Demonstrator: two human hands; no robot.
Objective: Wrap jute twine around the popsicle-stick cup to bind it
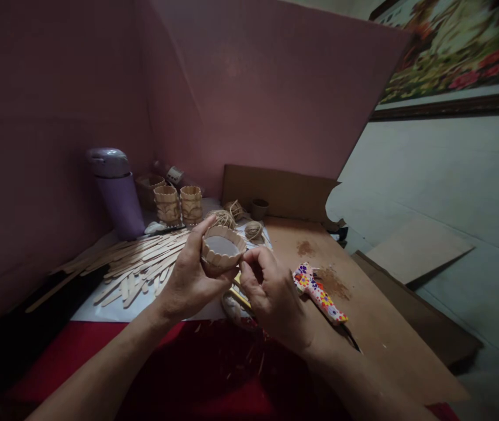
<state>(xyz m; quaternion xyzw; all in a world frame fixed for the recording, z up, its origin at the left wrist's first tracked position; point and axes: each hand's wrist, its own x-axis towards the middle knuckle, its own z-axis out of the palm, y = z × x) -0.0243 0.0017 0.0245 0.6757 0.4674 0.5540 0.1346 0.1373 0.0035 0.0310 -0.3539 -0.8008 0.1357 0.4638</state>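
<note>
My left hand (188,283) is wrapped round a small cup (222,261) whose outside is faced with short wooden stick pieces that make a scalloped rim. The cup tilts so its pale inside shows. Against the cup's right side, my right hand (271,292) is closed with thumb and forefinger pinched together; what they hold, if anything, is too small to make out. Beneath the hands, partly covered, is a pale bundle with a yellow strip (241,297). A flower-patterned glue gun (319,295) lies just right of my right hand.
Loose craft sticks (144,263) spread over white paper at left. Behind them stand a purple bottle (120,199) and two stick-covered cups (191,204). Twine balls (254,230) and a dark small pot (259,209) sit near a cardboard strip (279,196). A brown board (389,345) lies at right.
</note>
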